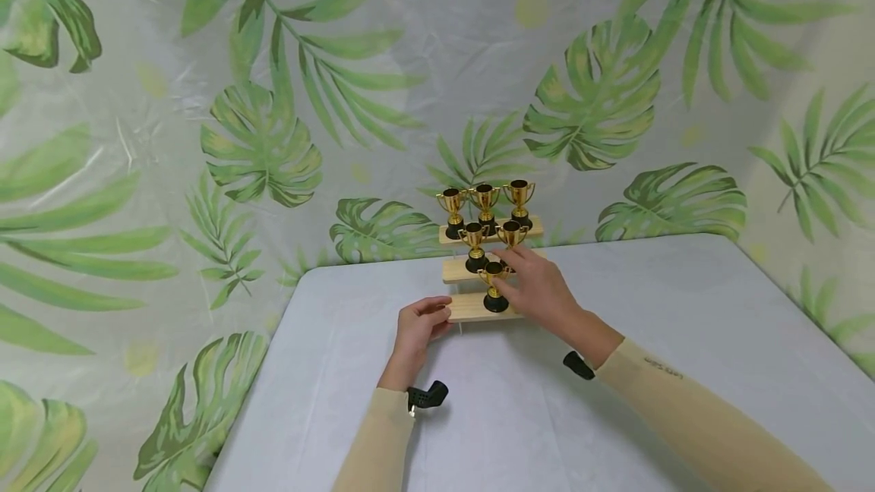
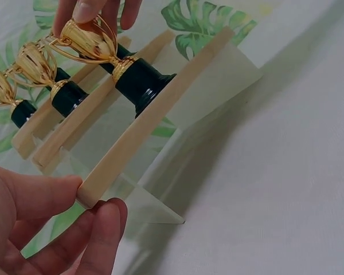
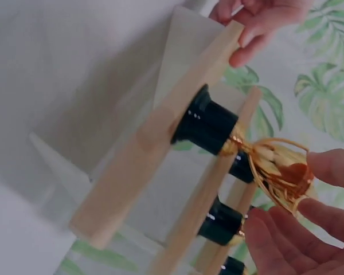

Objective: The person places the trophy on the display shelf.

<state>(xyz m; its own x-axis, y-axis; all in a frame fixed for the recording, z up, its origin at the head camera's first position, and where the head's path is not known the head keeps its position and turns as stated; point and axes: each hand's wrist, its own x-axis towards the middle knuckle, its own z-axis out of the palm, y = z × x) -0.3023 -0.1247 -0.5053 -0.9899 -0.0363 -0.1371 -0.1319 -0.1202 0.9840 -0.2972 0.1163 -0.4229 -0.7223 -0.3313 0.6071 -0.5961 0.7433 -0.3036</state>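
A three-step wooden stand (image 1: 472,310) holds several small gold trophies with black bases. On the lowest step stands a trophy (image 1: 495,300); my right hand (image 1: 543,291) reaches in from the right and pinches its cup near the rim, as the right wrist view shows the trophy (image 3: 206,121) between thumb and fingertips. Its base touches the board. My left hand (image 1: 415,331) pinches the left end of the lowest board (image 2: 126,152) between thumb and fingers. On the middle step are two trophies (image 1: 475,243), one partly behind my right hand.
Three trophies (image 1: 519,203) line the top step. Clear, plate-like side supports (image 2: 155,206) hold the boards up on a white-covered table (image 1: 369,302). Behind hangs a leaf-patterned cloth (image 1: 424,59).
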